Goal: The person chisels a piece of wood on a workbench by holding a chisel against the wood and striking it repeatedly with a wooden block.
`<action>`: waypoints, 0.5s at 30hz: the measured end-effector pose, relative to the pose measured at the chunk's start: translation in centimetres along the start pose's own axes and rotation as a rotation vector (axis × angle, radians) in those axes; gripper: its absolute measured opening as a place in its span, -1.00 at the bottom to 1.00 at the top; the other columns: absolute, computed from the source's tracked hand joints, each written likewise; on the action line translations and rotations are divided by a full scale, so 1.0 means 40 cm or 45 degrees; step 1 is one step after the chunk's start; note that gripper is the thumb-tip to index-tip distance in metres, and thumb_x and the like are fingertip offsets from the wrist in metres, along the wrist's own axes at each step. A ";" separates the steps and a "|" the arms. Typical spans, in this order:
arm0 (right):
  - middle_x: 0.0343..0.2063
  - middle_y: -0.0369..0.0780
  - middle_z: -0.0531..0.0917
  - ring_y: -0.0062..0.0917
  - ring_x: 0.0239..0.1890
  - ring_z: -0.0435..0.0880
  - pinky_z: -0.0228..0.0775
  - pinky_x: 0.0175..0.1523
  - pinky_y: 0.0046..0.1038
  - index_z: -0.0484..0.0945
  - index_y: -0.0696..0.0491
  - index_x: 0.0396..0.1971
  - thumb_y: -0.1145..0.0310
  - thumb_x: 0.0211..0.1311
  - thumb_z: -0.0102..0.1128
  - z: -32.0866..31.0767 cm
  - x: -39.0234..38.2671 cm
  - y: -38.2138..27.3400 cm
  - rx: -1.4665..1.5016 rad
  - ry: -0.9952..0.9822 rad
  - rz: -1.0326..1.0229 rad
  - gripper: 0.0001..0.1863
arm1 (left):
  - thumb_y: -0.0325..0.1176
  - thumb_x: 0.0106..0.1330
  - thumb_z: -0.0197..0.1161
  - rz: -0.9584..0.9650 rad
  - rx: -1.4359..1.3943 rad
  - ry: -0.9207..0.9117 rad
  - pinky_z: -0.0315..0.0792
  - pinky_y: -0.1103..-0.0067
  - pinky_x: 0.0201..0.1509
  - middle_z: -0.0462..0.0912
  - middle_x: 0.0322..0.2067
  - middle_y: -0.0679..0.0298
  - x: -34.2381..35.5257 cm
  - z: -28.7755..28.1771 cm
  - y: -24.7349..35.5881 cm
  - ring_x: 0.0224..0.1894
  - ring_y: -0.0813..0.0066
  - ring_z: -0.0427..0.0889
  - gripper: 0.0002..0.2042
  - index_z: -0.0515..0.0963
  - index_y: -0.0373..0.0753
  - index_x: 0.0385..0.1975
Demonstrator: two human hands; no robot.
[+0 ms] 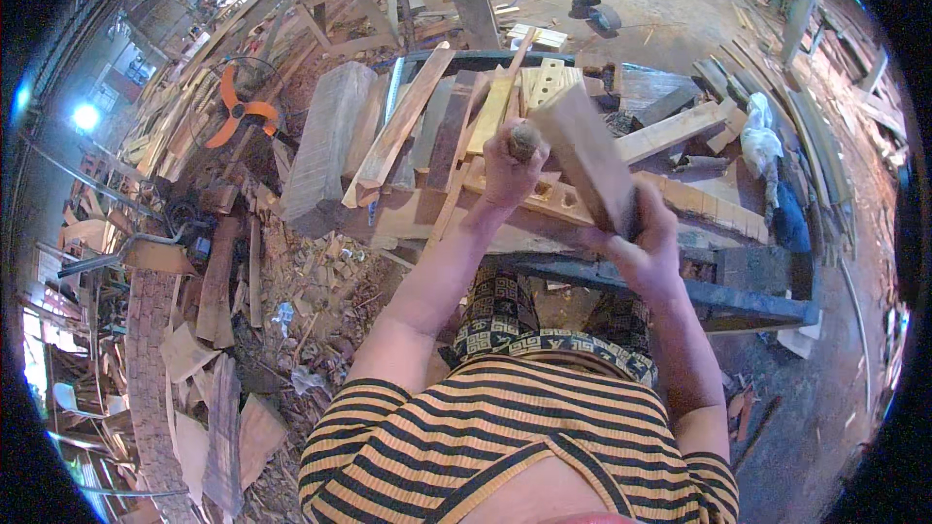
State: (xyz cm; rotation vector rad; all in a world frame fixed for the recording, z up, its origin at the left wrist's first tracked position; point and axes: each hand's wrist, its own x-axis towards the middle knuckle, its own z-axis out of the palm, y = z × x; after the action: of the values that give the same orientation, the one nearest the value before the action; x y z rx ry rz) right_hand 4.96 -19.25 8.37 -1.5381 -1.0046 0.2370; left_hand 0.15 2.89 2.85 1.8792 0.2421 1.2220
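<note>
My left hand (512, 178) is closed in a fist around an upright wooden tool handle (524, 140); its round worn end faces up, and the lower part of the tool is hidden. A thick rectangular wooden block (585, 150) is gripped at its near end by my right hand (650, 245). The block slants up and leftward, slightly blurred, its far end just right of the handle. Beneath both hands lies a wooden bar (546, 192) with several holes cut in it. Another pale piece with holes (549, 81) rests farther back on the workbench (748, 303).
Planks (403, 121) and a wide grey board (328, 141) cover the bench's left side. At its right end hangs a whitish plastic bag (759, 136). An orange-bladed fan (238, 109) stands to the left. Wood chips (335, 281) litter the floor, and offcuts (209, 417) are piled lower left.
</note>
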 end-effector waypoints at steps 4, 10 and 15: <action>-0.44 -0.27 0.55 -0.68 -0.31 0.50 0.37 -0.18 -0.51 0.36 0.12 -0.17 0.36 -0.11 0.45 0.012 0.001 -0.025 0.278 0.219 -0.124 -0.48 | -0.59 0.04 0.26 0.177 -0.072 -0.030 0.45 0.59 -0.37 0.59 -0.47 0.27 0.002 0.016 -0.012 -0.44 0.62 0.55 -0.80 0.47 -0.29 -0.32; -0.40 0.00 0.55 -0.40 -0.29 0.58 0.38 -0.16 -0.44 0.37 0.16 -0.15 0.23 -0.21 0.43 0.015 0.036 -0.007 -0.257 -0.159 0.155 -0.40 | -0.64 0.00 0.22 -0.170 -0.478 -0.123 0.43 0.65 -0.26 0.59 -0.39 0.28 -0.030 0.032 -0.005 -0.34 0.65 0.54 -0.78 0.44 -0.30 -0.34; -0.47 -0.14 0.56 -0.62 -0.32 0.52 0.38 -0.18 -0.50 0.39 0.19 -0.17 0.24 -0.19 0.46 -0.002 0.004 -0.019 0.146 0.120 -0.061 -0.41 | -0.69 -0.02 0.19 -0.040 -0.112 -0.182 0.44 0.67 -0.28 0.57 -0.41 0.35 -0.018 0.019 -0.001 -0.35 0.69 0.53 -0.75 0.43 -0.30 -0.32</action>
State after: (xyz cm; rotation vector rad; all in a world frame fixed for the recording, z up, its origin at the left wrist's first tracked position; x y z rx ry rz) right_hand 4.77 -19.27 9.14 -1.4064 -0.9370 0.1839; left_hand 0.41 2.08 2.23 1.8695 0.1380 1.0553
